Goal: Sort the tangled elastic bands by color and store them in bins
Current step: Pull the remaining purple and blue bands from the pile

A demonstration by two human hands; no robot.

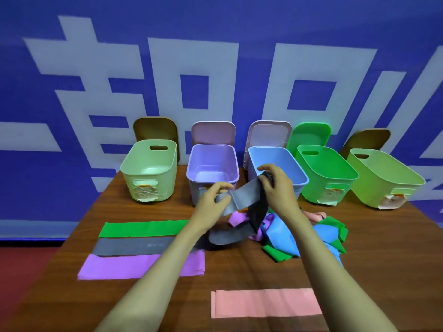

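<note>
— Where is the grey band [242, 196]?

— We have it lifted off the table [239, 274], just in front of the lilac bin [211, 156], stretched between both hands. Its lower part hangs down and trails into the tangled pile [285, 233].

— And how do our fingers sit on it?

— Our left hand [211, 202] has its fingers curled round one end, thumb lying over the top. Our right hand [275, 185] pinches the other end, fingers bent and close together, a little higher and to the right of the lilac bin's front corner.

— The pile?

— In front of the lilac bin and to its right: blue, green, purple and pink bands twisted over one another, under our right wrist.

— What have we laid flat?

— In front of the lilac bin and to its left, three strips side by side: a green band [143, 228] nearest that bin, then a flat grey band [134, 245], then a purple band [134, 265]. A pink band [263, 303] lies well in front of it, closest to us.

— Other bins?

— The pale green bin [148, 168] stands left of the lilac bin; to its right come the blue bin [275, 156], the green bin [328, 173] and the yellow-green bin [383, 178]. Lids lean upright behind them all.
</note>
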